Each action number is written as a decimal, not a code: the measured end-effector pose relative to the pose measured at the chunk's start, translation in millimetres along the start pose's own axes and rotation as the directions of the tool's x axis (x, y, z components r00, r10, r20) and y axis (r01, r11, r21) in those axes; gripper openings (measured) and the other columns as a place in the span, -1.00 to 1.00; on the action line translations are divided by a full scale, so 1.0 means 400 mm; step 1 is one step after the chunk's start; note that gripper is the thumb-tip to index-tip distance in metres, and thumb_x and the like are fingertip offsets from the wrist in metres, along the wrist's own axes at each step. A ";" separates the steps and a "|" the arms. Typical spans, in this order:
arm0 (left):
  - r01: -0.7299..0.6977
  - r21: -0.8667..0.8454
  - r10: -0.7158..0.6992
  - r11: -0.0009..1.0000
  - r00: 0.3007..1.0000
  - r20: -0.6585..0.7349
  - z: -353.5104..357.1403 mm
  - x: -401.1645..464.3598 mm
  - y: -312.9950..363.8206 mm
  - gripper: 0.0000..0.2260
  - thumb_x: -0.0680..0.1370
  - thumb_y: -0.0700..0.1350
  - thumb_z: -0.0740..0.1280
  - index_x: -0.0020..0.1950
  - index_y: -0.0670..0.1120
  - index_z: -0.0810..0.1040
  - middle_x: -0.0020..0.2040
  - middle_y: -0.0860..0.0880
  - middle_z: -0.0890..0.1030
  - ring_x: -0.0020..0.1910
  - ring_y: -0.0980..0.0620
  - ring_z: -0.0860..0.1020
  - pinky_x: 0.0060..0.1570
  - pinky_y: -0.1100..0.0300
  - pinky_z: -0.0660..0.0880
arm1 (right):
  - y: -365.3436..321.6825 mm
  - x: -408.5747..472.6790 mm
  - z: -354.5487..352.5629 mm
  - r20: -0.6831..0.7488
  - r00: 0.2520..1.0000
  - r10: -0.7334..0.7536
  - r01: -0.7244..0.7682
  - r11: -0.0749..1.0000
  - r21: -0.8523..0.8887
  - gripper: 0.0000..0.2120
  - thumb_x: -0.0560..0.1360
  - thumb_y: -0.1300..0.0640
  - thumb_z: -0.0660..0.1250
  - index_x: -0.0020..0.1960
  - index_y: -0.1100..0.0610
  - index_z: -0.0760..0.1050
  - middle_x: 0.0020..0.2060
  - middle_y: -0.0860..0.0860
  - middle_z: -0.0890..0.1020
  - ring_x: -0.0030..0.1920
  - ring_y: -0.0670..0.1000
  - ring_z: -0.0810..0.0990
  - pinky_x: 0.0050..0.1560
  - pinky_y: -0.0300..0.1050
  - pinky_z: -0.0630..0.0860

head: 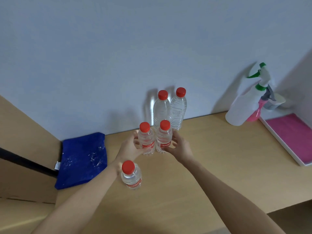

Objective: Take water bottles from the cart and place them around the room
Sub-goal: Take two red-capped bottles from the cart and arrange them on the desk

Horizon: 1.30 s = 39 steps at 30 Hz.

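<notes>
Just below the frame's centre, two small red-capped water bottles stand side by side on the wooden desk (211,157): the left hand (130,146) grasps the left bottle (146,141), the right hand (179,146) grasps the right bottle (164,138). Behind them two taller bottles (169,109) stand against the wall; a fifth bottle (131,175) stands nearer, just beside the left wrist. Judging by this, set both down upright, loosen the fingers gently, and draw the left arm back clear of that fifth bottle. At lower left lies a blue cloth (82,159); spray bottles (248,100) stand at right.

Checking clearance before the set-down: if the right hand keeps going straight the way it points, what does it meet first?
Likely the taller bottle just behind the one the right hand holds; then the wall. Depth is unclear.
</notes>
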<state>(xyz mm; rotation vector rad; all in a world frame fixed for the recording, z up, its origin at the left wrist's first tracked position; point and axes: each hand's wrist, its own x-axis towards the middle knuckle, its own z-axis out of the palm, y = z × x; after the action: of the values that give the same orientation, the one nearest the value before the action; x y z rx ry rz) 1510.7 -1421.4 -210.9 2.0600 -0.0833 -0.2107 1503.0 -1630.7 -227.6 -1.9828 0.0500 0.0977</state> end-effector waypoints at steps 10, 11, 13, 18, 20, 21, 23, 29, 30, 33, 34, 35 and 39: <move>-0.035 -0.015 0.036 0.999 0.996 0.080 0.018 0.038 -0.004 -0.51 0.30 -0.10 0.57 0.07 0.18 0.40 0.04 0.18 0.56 0.05 0.13 0.57 -0.05 0.40 0.46 | 0.021 0.005 -0.049 -0.073 0.996 0.042 -0.040 0.999 0.038 -0.47 0.33 0.20 0.51 0.24 -0.04 0.42 -0.02 -0.13 0.61 0.09 -0.12 0.54 0.21 -0.15 0.44; -0.029 -0.022 0.030 0.999 0.995 0.095 0.013 0.036 -0.008 -0.50 0.30 -0.08 0.57 0.10 0.18 0.40 0.06 0.17 0.56 0.06 0.13 0.57 -0.04 0.40 0.47 | 0.021 0.003 -0.045 -0.076 0.996 0.049 -0.046 0.998 0.041 -0.47 0.34 0.20 0.51 0.25 -0.03 0.41 -0.02 -0.15 0.60 0.09 -0.13 0.53 0.21 -0.14 0.43; -0.013 -0.046 0.018 0.999 0.993 0.114 -0.002 0.029 -0.022 -0.46 0.28 0.02 0.55 0.16 0.21 0.40 0.12 0.13 0.56 0.07 0.13 0.58 0.04 0.32 0.48 | 0.019 -0.005 -0.038 -0.088 0.994 0.066 -0.062 0.997 0.048 -0.45 0.35 0.19 0.51 0.27 0.01 0.39 0.00 -0.18 0.57 0.10 -0.16 0.50 0.20 -0.17 0.41; 0.062 -0.117 -0.056 0.991 0.997 0.055 -0.062 -0.016 -0.058 -0.46 0.35 0.00 0.50 0.29 0.11 0.40 0.20 0.07 0.51 0.11 0.13 0.55 0.04 0.28 0.47 | 0.025 -0.053 -0.001 -0.169 0.978 0.125 -0.104 0.986 0.126 -0.33 0.33 0.23 0.52 0.34 0.01 0.31 0.13 -0.13 0.51 0.15 -0.12 0.47 0.19 -0.17 0.38; 0.089 -0.149 -0.082 0.985 0.995 0.049 -0.089 -0.049 -0.079 -0.53 0.41 -0.12 0.48 0.25 0.14 0.42 0.19 0.07 0.52 0.11 0.10 0.55 0.08 0.22 0.49 | 0.029 -0.084 0.016 -0.171 0.975 0.142 -0.118 0.982 0.146 -0.27 0.33 0.25 0.52 0.39 0.00 0.26 0.19 -0.12 0.46 0.16 -0.10 0.46 0.21 -0.14 0.39; 0.086 -0.137 -0.080 0.987 0.996 0.049 -0.100 -0.070 -0.092 -0.54 0.43 -0.15 0.47 0.23 0.18 0.43 0.19 0.09 0.53 0.11 0.09 0.56 0.12 0.17 0.50 | 0.031 -0.100 0.024 -0.165 0.974 0.153 -0.127 0.979 0.156 -0.25 0.33 0.26 0.52 0.40 0.01 0.24 0.20 -0.11 0.44 0.16 -0.09 0.46 0.21 -0.14 0.39; 0.076 -0.079 -0.073 0.994 0.996 0.049 -0.121 -0.116 -0.126 -0.53 0.45 -0.25 0.40 0.20 0.23 0.42 0.19 0.12 0.54 0.14 0.08 0.56 0.19 0.12 0.48 | 0.034 -0.132 0.042 -0.131 0.978 0.165 -0.145 0.978 0.152 -0.26 0.33 0.28 0.51 0.40 0.03 0.25 0.19 -0.09 0.45 0.17 -0.05 0.49 0.21 -0.13 0.41; 0.097 -0.024 -0.090 0.995 0.978 0.190 -0.143 -0.232 -0.176 -0.35 0.45 -0.28 0.41 0.17 0.48 0.37 0.27 0.18 0.48 0.21 0.23 0.50 0.18 0.38 0.44 | 0.002 -0.202 0.127 0.142 0.987 0.075 -0.078 0.997 0.015 -0.47 0.36 0.26 0.47 0.26 -0.04 0.42 0.20 -0.12 0.52 0.21 -0.09 0.50 0.28 -0.05 0.45; 0.106 -0.018 -0.100 0.994 0.973 0.206 -0.139 -0.241 -0.172 -0.35 0.44 -0.24 0.44 0.17 0.50 0.35 0.26 0.18 0.48 0.20 0.25 0.50 0.14 0.44 0.42 | -0.007 -0.208 0.142 0.176 0.983 0.057 -0.060 0.998 0.011 -0.47 0.36 0.25 0.48 0.24 -0.08 0.42 0.21 -0.11 0.52 0.21 -0.10 0.50 0.28 -0.06 0.44; 0.131 -0.009 -0.126 0.991 0.967 0.220 -0.107 -0.252 -0.157 -0.40 0.39 -0.13 0.50 0.33 0.22 0.34 0.21 0.07 0.55 0.15 0.20 0.55 0.11 0.45 0.43 | -0.037 -0.218 0.178 0.250 0.968 0.009 -0.014 1.000 0.016 -0.46 0.35 0.21 0.50 0.26 -0.07 0.44 0.20 -0.13 0.54 0.21 -0.15 0.50 0.27 -0.12 0.45; 0.138 -0.017 -0.131 0.990 0.968 0.215 -0.097 -0.251 -0.148 -0.38 0.38 -0.10 0.52 0.37 0.09 0.35 0.19 0.05 0.57 0.12 0.18 0.57 0.13 0.40 0.45 | -0.046 -0.220 0.185 0.263 0.965 0.000 -0.007 1.000 0.025 -0.46 0.34 0.20 0.50 0.26 -0.06 0.45 0.19 -0.14 0.56 0.20 -0.18 0.51 0.26 -0.15 0.45; 0.146 -0.019 -0.139 0.989 0.970 0.199 -0.087 -0.248 -0.146 -0.36 0.36 -0.08 0.53 0.38 0.01 0.36 0.17 0.05 0.59 0.11 0.17 0.58 0.16 0.32 0.47 | -0.054 -0.223 0.186 0.269 0.963 -0.007 -0.002 0.999 0.035 -0.46 0.34 0.19 0.50 0.26 -0.06 0.45 0.16 -0.17 0.57 0.19 -0.20 0.51 0.24 -0.18 0.45; 0.151 -0.025 -0.144 0.988 0.974 0.177 -0.052 -0.238 -0.132 -0.39 0.34 -0.07 0.54 0.34 -0.05 0.42 0.17 0.07 0.59 0.11 0.12 0.59 0.20 0.11 0.51 | -0.061 -0.228 0.159 0.235 0.972 -0.004 -0.005 0.999 0.038 -0.47 0.33 0.21 0.50 0.17 -0.21 0.44 0.05 -0.30 0.58 0.12 -0.31 0.52 0.18 -0.21 0.47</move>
<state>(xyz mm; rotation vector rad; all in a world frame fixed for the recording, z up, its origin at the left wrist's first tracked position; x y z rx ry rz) 1419.4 -1364.0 -236.5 2.0073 -0.0337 -0.4824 1411.4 -1563.5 -222.4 -1.9201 -0.1010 0.3287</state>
